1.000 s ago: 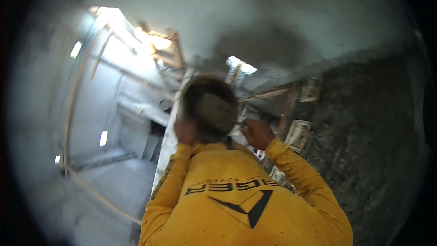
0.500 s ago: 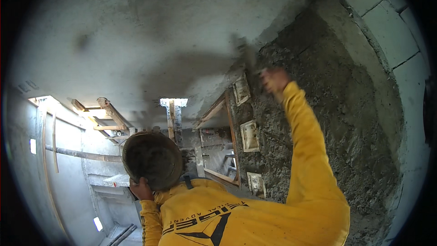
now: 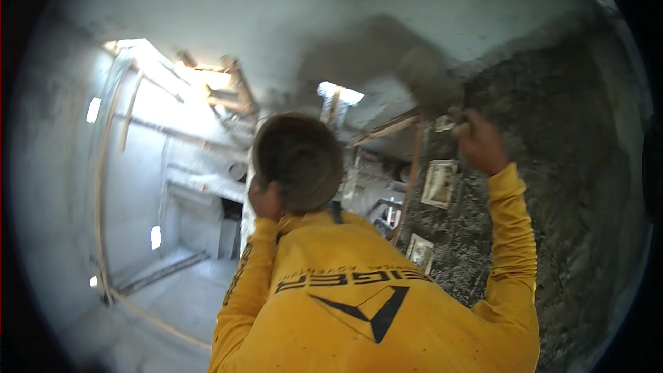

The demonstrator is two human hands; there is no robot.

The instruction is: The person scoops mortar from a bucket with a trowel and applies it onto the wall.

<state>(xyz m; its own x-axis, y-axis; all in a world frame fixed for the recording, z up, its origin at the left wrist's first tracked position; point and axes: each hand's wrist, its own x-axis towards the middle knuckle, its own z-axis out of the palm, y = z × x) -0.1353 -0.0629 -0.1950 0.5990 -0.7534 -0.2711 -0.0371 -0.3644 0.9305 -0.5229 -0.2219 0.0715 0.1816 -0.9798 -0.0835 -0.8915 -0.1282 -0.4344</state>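
Trowel raised against the rough mortar wall.
Right hand is closed round the trowel handle, blade blurred, above head height. Left hand rests at the head; its grip cannot be told. Risk: loaded mortar may drop onto the face if the blade tilts.

rough plastered wall right, open left

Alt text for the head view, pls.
A person in a yellow long-sleeved shirt, seen from behind, has one raised hand holding a blurred grey flat tool at a rough dark grey plastered wall; the other hand is by the head. Pale rectangular boxes sit in the wall.
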